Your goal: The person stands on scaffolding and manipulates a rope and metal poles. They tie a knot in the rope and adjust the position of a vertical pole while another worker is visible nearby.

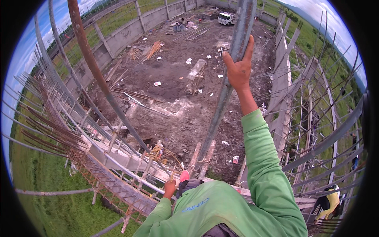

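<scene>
My right hand [239, 71] is raised high and wrapped round a grey metal pipe [225, 91], with its thumb and a finger showing on either side. The pipe slants down to two wooden boards [194, 160] near my feet. Low down, my left hand [169, 189] is closed, and a thin tan piece rises from it. What it holds is too small to name. Beside it shows a pink shoe [184, 175]. Yellow rope [158, 151] is bundled near the foot of a rusty pipe [103, 85].
I am high above a dirt yard [166, 75] with scattered boards and litter. A rebar cage [112, 189] and upright bars line the left. Pipes and bars crowd the right, where a person in yellow [331, 202] is partly visible. A white truck [226, 18] stands far off.
</scene>
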`<state>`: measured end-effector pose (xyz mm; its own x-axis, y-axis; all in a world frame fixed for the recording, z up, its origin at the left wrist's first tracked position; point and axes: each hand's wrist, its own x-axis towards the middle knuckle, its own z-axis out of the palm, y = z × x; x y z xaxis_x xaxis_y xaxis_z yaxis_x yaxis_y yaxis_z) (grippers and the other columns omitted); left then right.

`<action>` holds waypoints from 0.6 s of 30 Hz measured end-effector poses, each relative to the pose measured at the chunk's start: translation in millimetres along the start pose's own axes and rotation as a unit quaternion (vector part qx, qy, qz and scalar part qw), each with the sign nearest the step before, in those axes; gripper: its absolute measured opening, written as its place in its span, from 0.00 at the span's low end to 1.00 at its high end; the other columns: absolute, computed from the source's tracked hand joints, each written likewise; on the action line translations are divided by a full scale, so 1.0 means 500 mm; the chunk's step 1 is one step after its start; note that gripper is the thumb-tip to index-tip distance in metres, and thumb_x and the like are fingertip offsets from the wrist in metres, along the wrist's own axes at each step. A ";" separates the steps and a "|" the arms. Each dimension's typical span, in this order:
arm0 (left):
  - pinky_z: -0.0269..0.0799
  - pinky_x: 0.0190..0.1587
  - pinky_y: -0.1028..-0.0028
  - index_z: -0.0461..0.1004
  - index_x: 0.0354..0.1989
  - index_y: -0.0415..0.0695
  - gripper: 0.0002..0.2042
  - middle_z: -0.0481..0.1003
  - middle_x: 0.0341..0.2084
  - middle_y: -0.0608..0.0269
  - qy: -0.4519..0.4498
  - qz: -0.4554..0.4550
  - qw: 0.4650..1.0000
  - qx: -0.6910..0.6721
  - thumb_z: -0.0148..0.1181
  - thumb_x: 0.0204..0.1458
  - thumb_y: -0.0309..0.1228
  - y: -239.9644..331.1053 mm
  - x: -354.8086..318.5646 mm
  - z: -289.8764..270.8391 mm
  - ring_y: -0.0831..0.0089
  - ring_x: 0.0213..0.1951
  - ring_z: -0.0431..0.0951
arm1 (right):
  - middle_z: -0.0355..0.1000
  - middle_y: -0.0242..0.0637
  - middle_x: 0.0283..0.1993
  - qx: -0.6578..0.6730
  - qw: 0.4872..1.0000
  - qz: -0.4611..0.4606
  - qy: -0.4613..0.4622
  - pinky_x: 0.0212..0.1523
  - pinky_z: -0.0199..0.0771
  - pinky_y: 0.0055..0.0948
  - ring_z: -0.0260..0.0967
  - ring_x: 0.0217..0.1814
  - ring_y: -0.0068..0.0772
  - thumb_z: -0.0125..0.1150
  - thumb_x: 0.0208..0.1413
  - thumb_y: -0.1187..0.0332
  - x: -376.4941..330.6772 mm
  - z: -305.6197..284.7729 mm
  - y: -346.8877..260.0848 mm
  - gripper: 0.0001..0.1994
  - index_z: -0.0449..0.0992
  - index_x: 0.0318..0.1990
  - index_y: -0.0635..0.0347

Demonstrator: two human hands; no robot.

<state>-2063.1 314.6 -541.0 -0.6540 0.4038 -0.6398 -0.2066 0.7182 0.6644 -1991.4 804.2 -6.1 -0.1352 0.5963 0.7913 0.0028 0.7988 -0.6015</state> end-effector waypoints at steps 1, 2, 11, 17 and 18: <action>0.68 0.34 0.61 0.78 0.27 0.34 0.20 0.77 0.21 0.55 0.015 0.026 0.999 -0.024 0.61 0.57 0.43 0.016 -0.006 0.001 0.64 0.26 0.74 | 0.62 0.55 0.65 0.003 1.000 0.005 0.000 0.51 0.75 0.35 0.72 0.53 0.40 0.66 0.54 0.68 -0.001 -0.001 -0.003 0.49 0.36 0.76 0.61; 0.67 0.32 0.63 0.78 0.26 0.34 0.20 0.76 0.21 0.58 0.025 0.030 0.997 -0.059 0.62 0.57 0.42 0.036 -0.014 -0.004 0.67 0.25 0.72 | 0.61 0.56 0.65 0.007 1.000 0.011 -0.001 0.51 0.75 0.35 0.72 0.53 0.40 0.66 0.54 0.68 -0.002 -0.001 -0.007 0.49 0.36 0.76 0.61; 0.66 0.30 0.62 0.75 0.32 0.34 0.18 0.71 0.18 0.55 0.153 0.101 0.981 -0.062 0.58 0.58 0.41 0.247 -0.097 -0.124 0.67 0.24 0.70 | 0.53 0.61 0.71 -0.167 0.979 -0.117 -0.006 0.71 0.52 0.39 0.54 0.72 0.52 0.70 0.55 0.55 0.026 -0.019 0.006 0.51 0.40 0.72 0.78; 0.57 0.22 0.75 0.70 0.29 0.42 0.17 0.63 0.16 0.72 0.149 0.157 0.949 -0.230 0.57 0.63 0.44 0.440 -0.198 -0.229 0.82 0.19 0.61 | 0.52 0.65 0.70 -0.131 0.989 -0.050 0.047 0.71 0.54 0.42 0.52 0.72 0.55 0.67 0.57 0.54 -0.010 -0.005 0.032 0.50 0.40 0.71 0.80; 0.55 0.19 0.80 0.69 0.30 0.45 0.16 0.61 0.16 0.76 0.122 0.169 0.938 -0.277 0.57 0.63 0.44 0.475 -0.220 -0.249 0.86 0.16 0.59 | 0.53 0.64 0.69 -0.231 0.968 -0.087 0.044 0.70 0.56 0.41 0.55 0.71 0.54 0.66 0.58 0.55 -0.029 -0.006 0.020 0.48 0.42 0.71 0.79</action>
<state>-2131.1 370.3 -264.8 -0.8835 0.3641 -0.2946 -0.2606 0.1405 0.9552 -1986.3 803.8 -23.0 -0.0887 0.4381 0.8945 0.4333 0.8256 -0.3614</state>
